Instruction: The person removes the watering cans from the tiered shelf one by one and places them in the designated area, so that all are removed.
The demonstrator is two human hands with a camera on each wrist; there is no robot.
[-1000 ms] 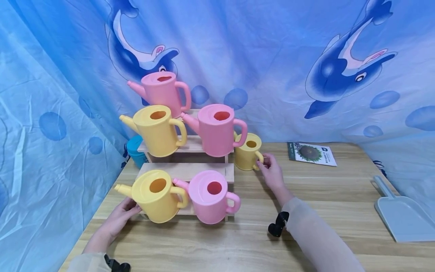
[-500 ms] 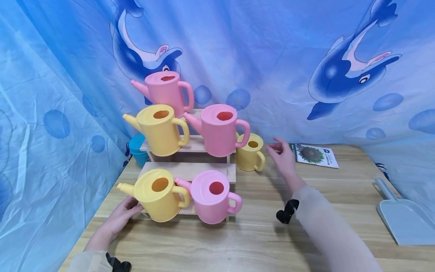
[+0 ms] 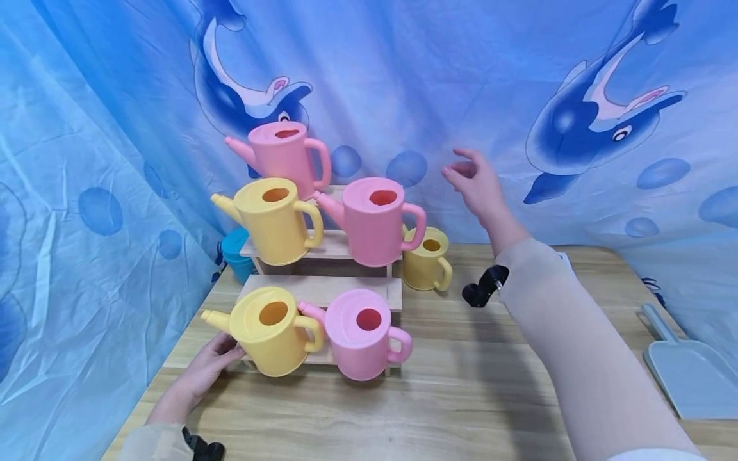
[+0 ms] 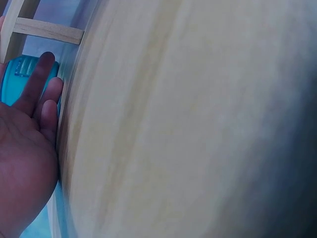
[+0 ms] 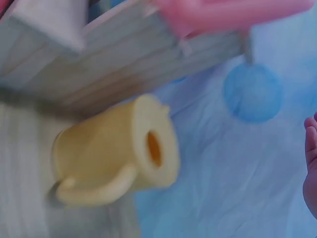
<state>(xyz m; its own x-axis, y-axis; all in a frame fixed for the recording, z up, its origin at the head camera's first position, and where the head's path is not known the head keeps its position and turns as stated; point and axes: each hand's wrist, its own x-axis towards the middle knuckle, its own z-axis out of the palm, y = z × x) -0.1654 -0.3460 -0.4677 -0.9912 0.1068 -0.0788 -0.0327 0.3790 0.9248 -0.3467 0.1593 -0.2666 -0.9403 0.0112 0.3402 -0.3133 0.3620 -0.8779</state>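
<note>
My left hand (image 3: 200, 373) holds the lower left end of the tiered wooden shelf (image 3: 369, 291), beside the front yellow watering can (image 3: 267, 342); the left wrist view shows several fingers (image 4: 33, 91) extended. A pink can (image 3: 355, 349) shares the lowest tier. Above stand another yellow can (image 3: 270, 230) and a pink can (image 3: 371, 234); the topmost can (image 3: 282, 157) is pink. My right hand (image 3: 481, 192) is raised, empty, with fingers apart. Below it, right of the shelf, a smaller yellow can (image 3: 423, 267) stands upright on the table (image 3: 426, 397).
A teal container (image 3: 235, 253) stands behind the shelf's left side. At the table's right edge lies a grey dustpan (image 3: 692, 378). My right sleeve covers most of a seed packet (image 3: 566, 261). Blue dolphin-print cloth (image 3: 369, 83) hangs behind and at the sides.
My right hand has let go of the small yellow can's handle, moved right, then risen above the table. The left hand stays at the shelf.
</note>
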